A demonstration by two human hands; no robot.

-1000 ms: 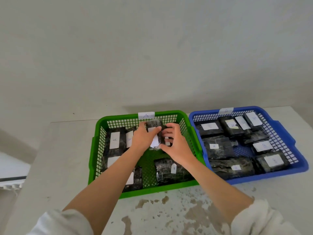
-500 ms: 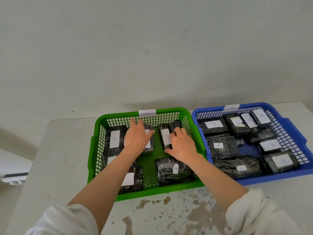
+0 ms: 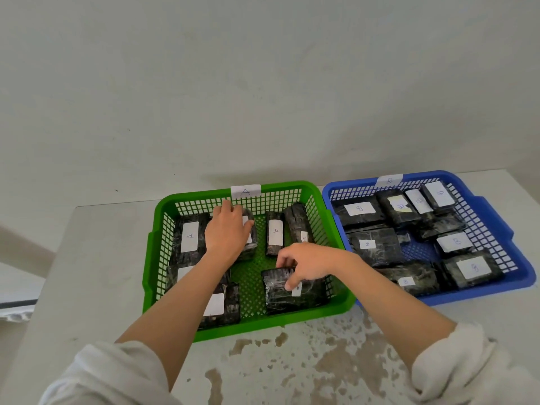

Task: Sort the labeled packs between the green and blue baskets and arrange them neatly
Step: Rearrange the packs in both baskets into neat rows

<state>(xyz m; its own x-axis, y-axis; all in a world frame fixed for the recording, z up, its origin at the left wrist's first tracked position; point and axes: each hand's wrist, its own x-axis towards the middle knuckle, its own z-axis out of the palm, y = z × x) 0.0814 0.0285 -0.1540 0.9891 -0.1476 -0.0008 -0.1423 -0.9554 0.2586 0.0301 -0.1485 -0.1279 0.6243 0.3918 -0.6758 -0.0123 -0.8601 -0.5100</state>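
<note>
The green basket (image 3: 263, 326) carries an "A" tag (image 3: 245, 191) on its far rim and holds several black wrapped packs with white labels. My left hand (image 3: 228, 233) lies palm-down over a pack (image 3: 250, 247) at the back middle, thumb along its right side. My right hand (image 3: 305, 263) curls its fingers over the far edge of the front-right pack (image 3: 292, 298). Two narrow packs (image 3: 274, 235) stand at the back right. The blue basket (image 3: 473, 293) on the right is filled with several packs labelled "B" (image 3: 361, 210).
Both baskets sit side by side on a pale table (image 3: 93, 258) pushed against a plain wall. The tabletop in front shows brown worn patches (image 3: 327, 361). The table's left edge (image 3: 43, 276) drops off toward the floor.
My right hand has left the narrow packs at the back and come down onto the front-right pack. My left hand has set its pack down at the back and stays on it.
</note>
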